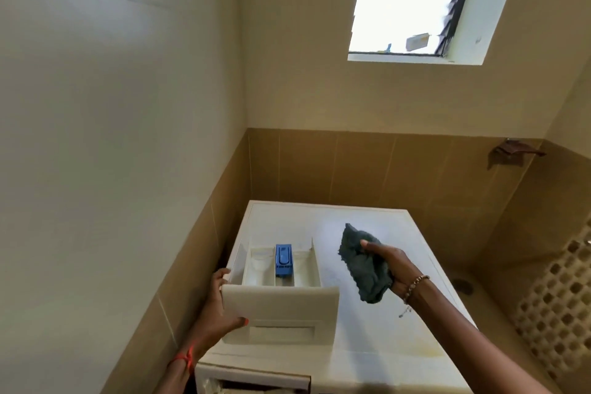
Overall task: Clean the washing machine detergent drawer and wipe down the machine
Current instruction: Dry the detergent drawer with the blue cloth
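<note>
The white detergent drawer (281,304) is out of the machine and held above the left side of the washing machine top (377,313). It has a blue insert (283,260) in its middle compartment. My left hand (220,307) grips the drawer at its left front corner. To the right, my right hand (391,269) holds a crumpled grey-blue cloth (363,262) above the machine top. The empty drawer slot (256,387) shows at the bottom edge of the view.
The machine stands in a corner, with a cream wall and tan tiles close on the left and behind. A bright window (403,0) is high above. A brown holder (511,152) hangs on the right wall. A patterned lattice (556,307) lies to the right.
</note>
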